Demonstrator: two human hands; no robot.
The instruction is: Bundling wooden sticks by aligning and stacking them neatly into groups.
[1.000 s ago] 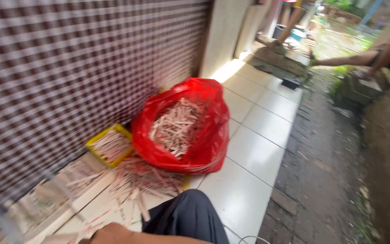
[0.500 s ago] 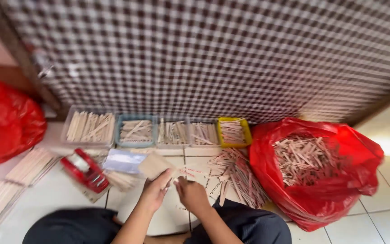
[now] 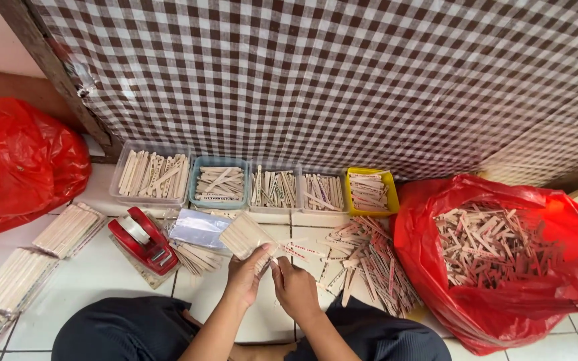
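Pale matt flat wooden sticks [image 3: 245, 235] fan out in the left hand [image 3: 245, 277], a glossy crinkled red plastic bag [image 3: 503, 267] holds more, beside a shiny red plastic tape dispenser [image 3: 143, 241], smooth white floor tiles [image 3: 95, 281] and brown-and-white checked woven cloth [image 3: 342, 80].

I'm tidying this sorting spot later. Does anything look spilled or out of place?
Yes: loose wooden sticks lie scattered over the floor tiles between the yellow tray and the red bag, pointing every way, while the others sit in trays or stacks.
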